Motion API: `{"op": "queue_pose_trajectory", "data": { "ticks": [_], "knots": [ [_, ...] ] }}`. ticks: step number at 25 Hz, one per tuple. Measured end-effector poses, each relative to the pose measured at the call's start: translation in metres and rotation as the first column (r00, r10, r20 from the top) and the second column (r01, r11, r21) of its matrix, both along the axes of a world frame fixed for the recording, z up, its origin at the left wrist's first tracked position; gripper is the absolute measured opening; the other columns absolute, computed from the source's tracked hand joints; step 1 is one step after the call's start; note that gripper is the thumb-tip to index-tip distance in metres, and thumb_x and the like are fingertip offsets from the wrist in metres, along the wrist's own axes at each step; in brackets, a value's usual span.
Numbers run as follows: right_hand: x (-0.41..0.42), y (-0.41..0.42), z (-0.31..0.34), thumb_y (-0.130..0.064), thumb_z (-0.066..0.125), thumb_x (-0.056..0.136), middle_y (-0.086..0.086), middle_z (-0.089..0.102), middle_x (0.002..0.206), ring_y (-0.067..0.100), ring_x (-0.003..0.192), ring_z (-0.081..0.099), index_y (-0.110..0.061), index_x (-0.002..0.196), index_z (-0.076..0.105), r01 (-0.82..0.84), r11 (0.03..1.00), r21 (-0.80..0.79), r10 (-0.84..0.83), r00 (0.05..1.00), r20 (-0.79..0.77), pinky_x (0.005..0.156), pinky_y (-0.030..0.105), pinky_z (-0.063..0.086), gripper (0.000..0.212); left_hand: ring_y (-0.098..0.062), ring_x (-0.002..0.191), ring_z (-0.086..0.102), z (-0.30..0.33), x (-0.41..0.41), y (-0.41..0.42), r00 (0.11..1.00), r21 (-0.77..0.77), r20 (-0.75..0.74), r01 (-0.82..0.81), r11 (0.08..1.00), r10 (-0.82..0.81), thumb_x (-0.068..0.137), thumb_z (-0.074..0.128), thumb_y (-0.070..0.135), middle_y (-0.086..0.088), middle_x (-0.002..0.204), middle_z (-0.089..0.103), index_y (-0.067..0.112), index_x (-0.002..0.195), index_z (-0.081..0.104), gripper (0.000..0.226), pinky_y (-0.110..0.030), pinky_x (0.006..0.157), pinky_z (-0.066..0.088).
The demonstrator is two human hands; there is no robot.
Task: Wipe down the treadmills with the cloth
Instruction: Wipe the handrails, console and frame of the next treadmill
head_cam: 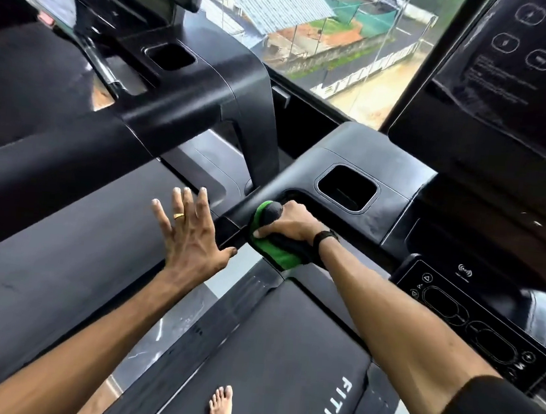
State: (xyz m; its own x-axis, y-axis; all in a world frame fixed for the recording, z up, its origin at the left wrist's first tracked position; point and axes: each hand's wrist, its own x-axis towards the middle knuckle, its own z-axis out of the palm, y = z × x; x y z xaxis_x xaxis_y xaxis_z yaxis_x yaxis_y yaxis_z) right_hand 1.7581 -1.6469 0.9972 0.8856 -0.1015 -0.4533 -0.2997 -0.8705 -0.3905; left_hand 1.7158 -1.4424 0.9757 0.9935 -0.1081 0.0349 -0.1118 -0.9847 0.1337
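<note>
Right hand (291, 222) has the cloth (274, 244) bunched over the end of the left handrail (232, 218) of the treadmill we're standing on. Fingers are curled down round the cloth and thumb wrapped along its near edge, so it's a full grip, not a flat-palm wipe. We read that as wrapping the rail so the cloth covers its curved surface, top and side together. The cloth is green outside with a dark face and sits where the rail meets the console deck (391, 212).

Left hand (189, 233) is flat, fingers straight and spread, holding nothing. Its thumb (226, 253) is at the rail's near edge; we can't tell whether the palm is hovering or touching. Probably there for balance while we lean toward the console.

Containers: the square cup well (347, 187) in our console sits just beyond the right hand. It is dark inside with one faint horizontal line, and we can't make out any contents. The neighbouring treadmill's well (170, 56) is the same, dark with nothing visible in it.

The control panel (470, 321) to the right is untouched at this moment. Bare feet (222, 407) are on the belt (281, 353), so the belt is presumably stopped.

Judgement: we're early on this machine, with the rail in hand and the console, wells and panel still to do.
</note>
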Motion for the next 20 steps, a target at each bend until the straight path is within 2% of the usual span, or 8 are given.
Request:
{"op": "queue_pose_trajectory", "data": {
  "ticks": [4, 6, 8, 10, 13, 15, 17, 20],
  "knots": [
    [-0.031, 0.003, -0.008, -0.070, 0.071, 0.069, 0.008, 0.067, 0.111, 0.032, 0.102, 0.064, -0.016, 0.109, 0.058, -0.085, 0.959, -0.269, 0.165, 0.943, 0.288, 0.079, 0.038, 0.043, 0.068, -0.043, 0.150, 0.007, 0.003, 0.017, -0.012, 0.997, -0.004, 0.046, 0.062, 0.998, -0.062, 0.062, 0.075, 0.071, -0.030, 0.158, 0.017, 0.003, 0.154, 0.012, 0.131, -0.054, 0.107, -0.031],
    [-0.043, -0.002, -0.009, -0.067, 0.070, 0.072, 0.007, 0.068, 0.110, 0.031, 0.101, 0.065, -0.017, 0.109, 0.055, -0.108, 0.945, -0.309, 0.219, 0.911, 0.351, 0.077, 0.037, 0.043, 0.064, -0.044, 0.148, 0.014, 0.001, 0.021, -0.013, 0.989, 0.012, 0.090, 0.120, 0.993, -0.121, 0.059, 0.079, 0.065, -0.029, 0.156, 0.022, 0.004, 0.152, 0.021, 0.125, -0.054, 0.110, -0.027],
    [-0.053, -0.008, -0.012, -0.065, 0.069, 0.073, 0.006, 0.068, 0.108, 0.030, 0.098, 0.066, -0.017, 0.108, 0.054, -0.088, 0.937, -0.338, 0.227, 0.890, 0.397, 0.077, 0.037, 0.046, 0.061, -0.043, 0.146, 0.021, -0.002, 0.020, -0.015, 0.973, 0.003, 0.162, 0.165, 0.986, -0.164, 0.062, 0.080, 0.048, -0.027, 0.153, 0.029, 0.005, 0.145, 0.033, 0.105, -0.057, 0.115, -0.018],
    [-0.070, -0.018, -0.017, -0.059, 0.066, 0.075, 0.005, 0.066, 0.106, 0.029, 0.095, 0.066, -0.017, 0.114, 0.055, -0.042, 0.907, -0.420, 0.240, 0.870, 0.430, 0.079, 0.038, 0.048, 0.058, -0.041, 0.142, 0.027, -0.003, 0.013, -0.022, 0.956, -0.061, 0.225, 0.209, 0.976, -0.190, 0.060, 0.067, 0.020, -0.023, 0.148, 0.035, 0.006, 0.134, 0.043, 0.080, -0.063, 0.116, -0.005],
    [-0.105, -0.044, -0.018, -0.044, 0.062, 0.076, 0.004, 0.065, 0.102, 0.030, 0.090, 0.066, -0.016, 0.123, 0.055, 0.010, 0.848, -0.530, 0.279, 0.842, 0.461, 0.077, 0.040, 0.047, 0.055, -0.035, 0.140, 0.033, -0.001, 0.000, -0.046, 0.932, -0.164, 0.243, 0.311, 0.936, -0.267, 0.053, 0.057, 0.011, -0.017, 0.143, 0.041, 0.010, 0.127, 0.047, 0.075, -0.064, 0.116, 0.001],
    [-0.127, -0.061, -0.010, -0.036, 0.056, 0.072, 0.006, 0.067, 0.104, 0.032, 0.091, 0.066, -0.013, 0.128, 0.056, 0.011, 0.870, -0.493, 0.268, 0.829, 0.491, 0.078, 0.043, 0.048, 0.060, -0.033, 0.140, 0.034, 0.000, -0.012, -0.068, 0.904, -0.195, 0.238, 0.402, 0.894, -0.355, 0.056, 0.056, 0.015, -0.015, 0.143, 0.042, 0.011, 0.128, 0.049, 0.073, -0.062, 0.116, 0.000],
    [-0.146, -0.069, 0.003, -0.030, 0.050, 0.070, 0.005, 0.067, 0.102, 0.031, 0.091, 0.065, -0.011, 0.125, 0.058, -0.020, 0.904, -0.426, 0.270, 0.799, 0.536, 0.080, 0.044, 0.049, 0.059, -0.032, 0.140, 0.036, 0.006, -0.023, -0.093, 0.860, -0.228, 0.262, 0.497, 0.837, -0.439, 0.058, 0.057, 0.019, -0.013, 0.143, 0.043, 0.011, 0.130, 0.051, 0.072, -0.059, 0.116, 0.000],
    [-0.173, -0.085, 0.024, -0.017, 0.060, 0.068, 0.004, 0.069, 0.101, 0.028, 0.092, 0.065, -0.010, 0.116, 0.062, -0.053, 0.935, -0.351, 0.269, 0.752, 0.601, 0.085, 0.041, 0.050, 0.049, -0.031, 0.139, 0.038, 0.020, -0.042, -0.131, 0.784, -0.259, 0.300, 0.616, 0.744, -0.544, 0.062, 0.055, 0.022, -0.012, 0.143, 0.044, 0.011, 0.130, 0.051, 0.069, -0.059, 0.116, 0.003]
  ]
}}
